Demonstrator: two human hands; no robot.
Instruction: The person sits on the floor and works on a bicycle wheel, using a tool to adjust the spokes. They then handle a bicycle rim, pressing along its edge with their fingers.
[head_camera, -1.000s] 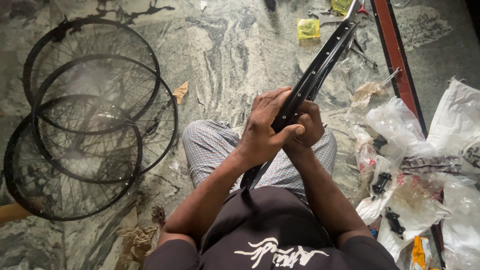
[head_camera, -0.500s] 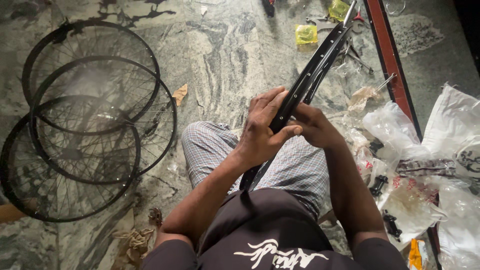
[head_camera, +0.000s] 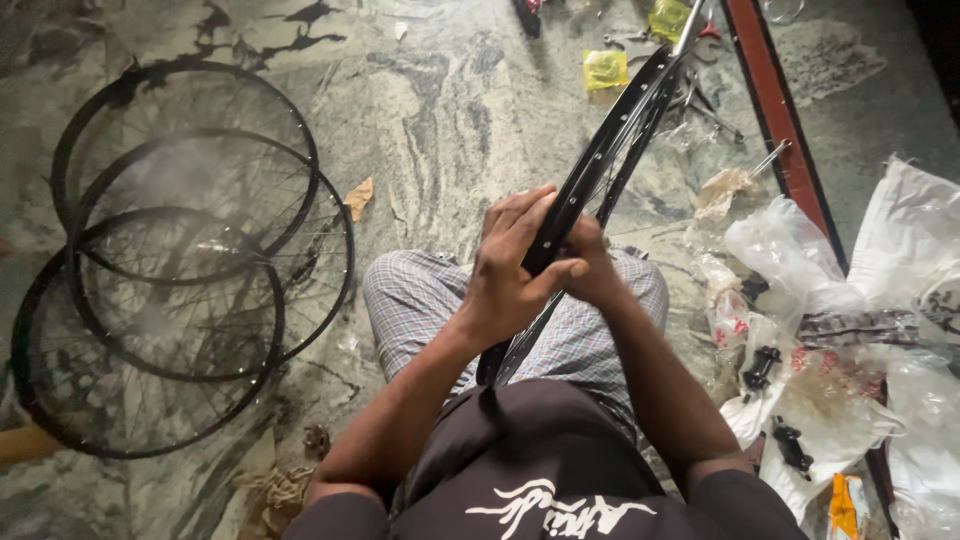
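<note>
Item: black rim (head_camera: 610, 150), stood on edge over the person's lap, running from the belly up toward the far right part of the floor (head_camera: 450, 120). Spoke holes show along its inner face; thin spokes appear beside it, though their seating cannot be told.

Left hand (head_camera: 510, 270): wrapped over the rim from the left, fingers curled across its top, thumb pressed along the near side. Closed on the rim.

Right hand (head_camera: 590, 265): mostly hidden behind the left hand and the rim; it rests against the rim's right side, but how far it is closed cannot be told.

Step, as judged: work at one point of the rim, likely seating or lacing a spoke. The next move would call for a steady rim and fine fingertip work at a hole.

Surroundings: three spoked wheels (head_camera: 180, 260) overlapping at the left edge of the floor; clear plastic bags (head_camera: 800, 260) with small black parts (head_camera: 762, 368) at the right edge; yellow packets (head_camera: 605, 70) at the far edge.

Change from half a second ago: the right hand has drawn in closer behind the left; the rim's tilt is much the same.
</note>
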